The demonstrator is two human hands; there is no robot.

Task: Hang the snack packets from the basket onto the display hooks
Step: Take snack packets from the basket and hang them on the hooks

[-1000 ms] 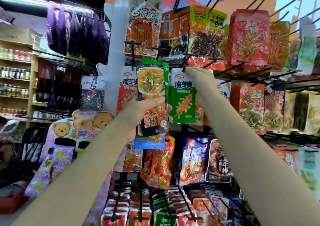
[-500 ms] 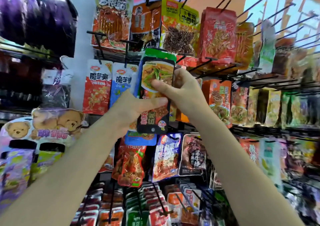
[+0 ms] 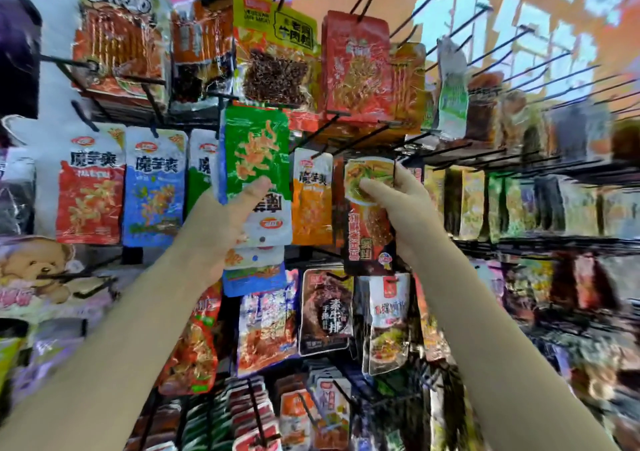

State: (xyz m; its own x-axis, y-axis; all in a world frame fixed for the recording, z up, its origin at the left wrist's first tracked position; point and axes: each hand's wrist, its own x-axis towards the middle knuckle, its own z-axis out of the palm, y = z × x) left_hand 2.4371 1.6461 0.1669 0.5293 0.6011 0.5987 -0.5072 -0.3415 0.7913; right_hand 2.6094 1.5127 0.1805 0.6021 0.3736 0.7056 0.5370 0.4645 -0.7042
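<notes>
My left hand [image 3: 221,222] grips a stack of snack packets; the front one is a green packet [image 3: 256,153], held upside down, with more packets [image 3: 254,270] showing below my palm. My right hand [image 3: 401,205] pinches a dark packet with a food photo [image 3: 369,215] near its top, held up in front of the middle row, just under the black display hooks [image 3: 349,139]. Whether its hole is on a hook I cannot tell. No basket is in view.
The rack is crowded with hanging packets: red [image 3: 90,184], blue [image 3: 154,184] and orange [image 3: 311,198] ones in the middle row, larger packs above [image 3: 356,70], more below [image 3: 325,312]. Bare black hooks [image 3: 502,45] stick out at upper right. A teddy-bear card [image 3: 34,270] hangs at left.
My right hand has taken the dark food-photo packet off the stack in my left hand and carried it right, up to the hooks. A green packet now fronts the stack. The camera swung rightward.
</notes>
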